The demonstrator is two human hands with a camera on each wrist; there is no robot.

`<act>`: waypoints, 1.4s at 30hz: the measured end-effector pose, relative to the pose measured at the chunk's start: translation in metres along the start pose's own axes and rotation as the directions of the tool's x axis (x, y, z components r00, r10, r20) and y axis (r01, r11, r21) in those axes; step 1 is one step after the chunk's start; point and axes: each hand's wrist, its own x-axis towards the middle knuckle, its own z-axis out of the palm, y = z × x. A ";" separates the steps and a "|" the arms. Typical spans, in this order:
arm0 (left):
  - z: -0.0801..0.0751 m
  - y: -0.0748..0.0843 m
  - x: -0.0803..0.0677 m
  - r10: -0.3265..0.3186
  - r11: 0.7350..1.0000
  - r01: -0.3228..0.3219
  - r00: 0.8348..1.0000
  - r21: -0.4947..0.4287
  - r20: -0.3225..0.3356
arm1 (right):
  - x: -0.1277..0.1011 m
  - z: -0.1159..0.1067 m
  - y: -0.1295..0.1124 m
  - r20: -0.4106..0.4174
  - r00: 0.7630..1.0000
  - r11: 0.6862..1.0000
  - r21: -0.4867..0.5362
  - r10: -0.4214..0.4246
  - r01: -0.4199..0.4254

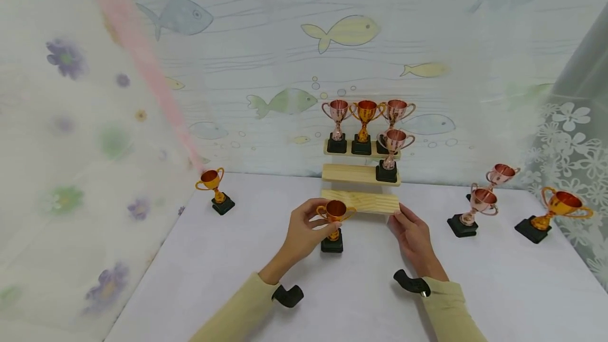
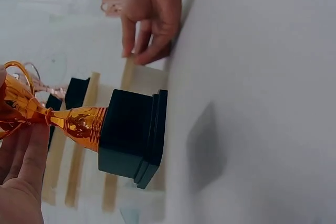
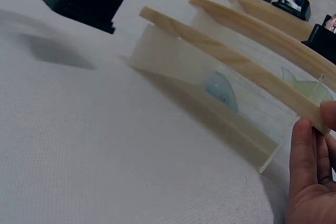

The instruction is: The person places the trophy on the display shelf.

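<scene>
My left hand (image 1: 317, 221) grips the cup of a small orange trophy (image 1: 335, 211) on a black base (image 1: 331, 244), in front of a three-step wooden stand. The base's shadow lies apart from it, so the trophy hangs just above the white table (image 1: 237, 278). In the left wrist view, the orange stem (image 2: 79, 124) and black base (image 2: 131, 135) lie beside my fingers (image 2: 23, 166). My right hand (image 1: 402, 216) rests straight fingers (image 3: 307, 153) against the right end of the lowest step (image 1: 361, 201) (image 3: 231, 59). The top step (image 1: 361, 153) carries three trophies, and the middle step (image 1: 351, 174) carries one rose trophy (image 1: 392, 148).
A gold trophy (image 1: 215, 186) stands at the table's far left. On the right stand two rose trophies (image 1: 478, 205) (image 1: 501, 174) and a gold one (image 1: 558, 210). A fish-patterned backdrop (image 1: 342, 30) closes the rear, and flowered curtains (image 1: 71, 146) hang at both sides.
</scene>
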 end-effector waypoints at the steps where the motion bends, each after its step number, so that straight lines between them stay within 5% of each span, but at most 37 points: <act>1: 0.003 0.001 0.004 0.006 1.000 -0.006 1.000 0.003 0.003 | 0.000 0.000 0.000 0.001 1.000 1.000 0.003 0.001 -0.001; 12: 0.026 0.011 0.050 0.042 0.999 -0.042 0.999 0.020 -0.014 | -0.002 0.000 -0.001 0.013 1.000 1.000 -0.021 0.001 -0.001; 23: 0.025 0.029 0.125 0.106 0.994 -0.106 0.994 -0.012 -0.003 | -0.001 -0.001 -0.001 0.002 1.000 1.000 -0.001 0.007 -0.007; 27: 0.025 0.026 0.146 0.077 0.997 -0.077 0.997 0.014 -0.027 | -0.001 -0.001 -0.001 0.004 1.000 1.000 -0.002 0.004 -0.004; 33: 0.027 0.015 0.160 -0.002 0.997 0.003 1.000 0.076 -0.008 | 0.000 0.000 0.001 0.016 1.000 0.999 -0.028 -0.026 0.027; 42: 0.029 0.008 0.165 -0.032 0.997 0.033 0.999 0.066 -0.010 | 0.001 0.000 0.001 0.005 1.000 1.000 -0.026 -0.016 0.016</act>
